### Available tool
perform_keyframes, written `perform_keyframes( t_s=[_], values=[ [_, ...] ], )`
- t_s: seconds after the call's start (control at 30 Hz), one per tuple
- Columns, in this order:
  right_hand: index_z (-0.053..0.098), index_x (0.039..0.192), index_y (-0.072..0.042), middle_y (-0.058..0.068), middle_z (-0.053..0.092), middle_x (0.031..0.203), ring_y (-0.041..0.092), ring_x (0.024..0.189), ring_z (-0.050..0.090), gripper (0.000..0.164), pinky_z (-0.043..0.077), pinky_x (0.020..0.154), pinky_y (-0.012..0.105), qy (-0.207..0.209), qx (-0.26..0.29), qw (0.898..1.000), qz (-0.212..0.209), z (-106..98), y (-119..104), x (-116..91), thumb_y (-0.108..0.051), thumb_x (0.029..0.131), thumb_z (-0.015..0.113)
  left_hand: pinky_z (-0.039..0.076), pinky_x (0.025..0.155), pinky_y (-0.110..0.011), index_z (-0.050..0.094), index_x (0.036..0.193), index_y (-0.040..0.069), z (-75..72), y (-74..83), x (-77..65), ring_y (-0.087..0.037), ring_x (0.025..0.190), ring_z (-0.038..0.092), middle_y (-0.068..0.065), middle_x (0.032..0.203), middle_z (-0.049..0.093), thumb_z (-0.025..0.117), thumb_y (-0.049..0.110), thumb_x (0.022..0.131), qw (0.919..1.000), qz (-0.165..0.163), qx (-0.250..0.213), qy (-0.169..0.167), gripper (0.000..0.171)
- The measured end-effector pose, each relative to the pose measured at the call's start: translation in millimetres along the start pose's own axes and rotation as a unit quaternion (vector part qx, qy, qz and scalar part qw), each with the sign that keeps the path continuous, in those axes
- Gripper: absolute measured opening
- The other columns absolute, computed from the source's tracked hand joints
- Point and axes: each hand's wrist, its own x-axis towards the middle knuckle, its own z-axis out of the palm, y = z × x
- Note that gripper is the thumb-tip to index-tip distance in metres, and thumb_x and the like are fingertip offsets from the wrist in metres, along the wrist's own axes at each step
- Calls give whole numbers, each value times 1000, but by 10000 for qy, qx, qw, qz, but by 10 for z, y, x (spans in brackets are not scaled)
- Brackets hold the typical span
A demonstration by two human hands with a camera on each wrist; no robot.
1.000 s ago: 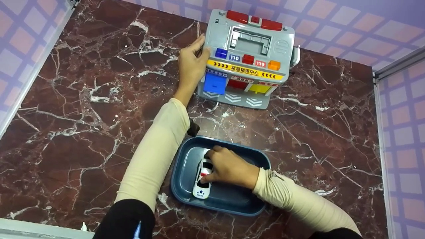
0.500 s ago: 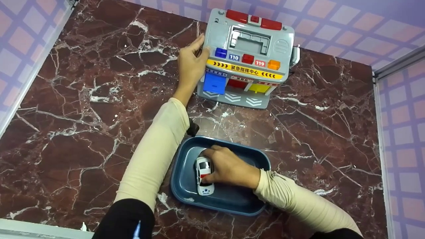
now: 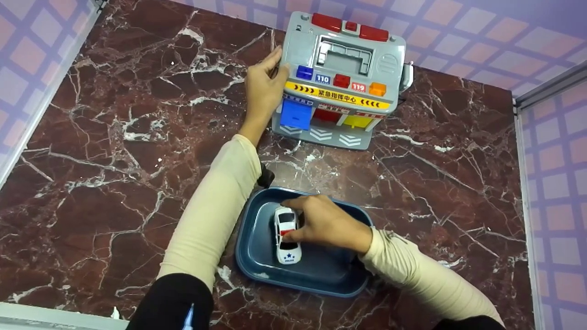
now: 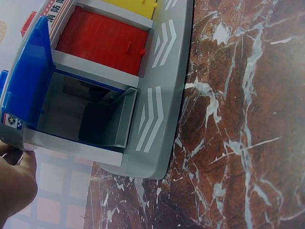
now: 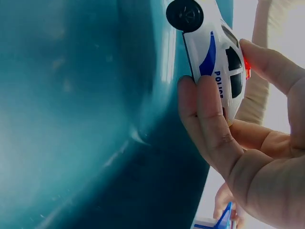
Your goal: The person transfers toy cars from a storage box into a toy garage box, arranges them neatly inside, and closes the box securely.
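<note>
My right hand [image 3: 332, 224] holds a white toy police car [image 3: 287, 221] above the blue tray [image 3: 316, 279], thumb on its roof side and fingers along the other side. In the right wrist view the car [image 5: 209, 52] is tilted, with "POLICE" lettering and a red roof light showing. My left hand [image 3: 265, 89] grips the left edge of a grey toy rescue station [image 3: 300, 50], its fingertips partly hidden behind the edge. The station's blue door [image 4: 28, 71] is raised over a hollow bay [image 4: 71, 105]; its red door [image 4: 102, 40] is down.
A yellow door [image 3: 357, 121] is at the station's right end, and a grey ramp with white arrows [image 3: 321, 136] lies before the doors. The dark red marbled surface [image 3: 137, 183] stretches around. Checked panels [image 3: 559, 183] stand along the sides and back.
My right hand has lifted the police car from the tray's floor and shifted it slightly right and toward the station. My left hand stays at the station's edge.
</note>
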Motion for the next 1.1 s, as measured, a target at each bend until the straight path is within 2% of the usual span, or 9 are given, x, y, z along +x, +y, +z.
perform_keyframes(
  t_s=[0.17, 0.5, 0.87, 1.1],
  values=[
    [69, 126, -10, 0, 74, 93, 12, 79, 65, 57, 57, 71, 27, 118, 118, 9997, 159, -80, -15, -7, -31, 76, 86, 30, 109, -4, 58, 134, 0, 1, -4, -1, -10, 137, 49, -8, 144, 56, 66, 8, 94, 10000, 82, -24, 10, 41],
    [67, 117, -12, -2, 74, 92, 10, 76, 66, 52, 57, 70, 28, 318, 530, 9975, 351, -225, 11, 14, -29, 73, 88, 31, 108, -3, 58, 134, 1, -6, 10, -6, -9, 137, 49, -5, 144, 56, 67, 10, 95, 10000, -37, -32, 20, 41],
    [68, 121, -8, 4, 74, 99, 20, 90, 71, 54, 59, 79, 33, 423, 814, 9946, 479, -321, 65, 68, -29, 75, 87, 29, 109, -3, 58, 133, 1, -3, 5, -13, -11, 138, 49, -7, 144, 56, 67, 10, 95, 10000, 34, -6, 18, 41],
    [69, 122, -9, 4, 74, 104, 19, 94, 68, 53, 57, 85, 36, 536, 863, 9937, 470, -382, 134, 124, -32, 77, 85, 29, 110, -4, 58, 133, 0, -5, 1, -16, -15, 139, 48, -8, 144, 57, 67, 9, 95, 10000, 89, -6, 23, 40]
  ],
)
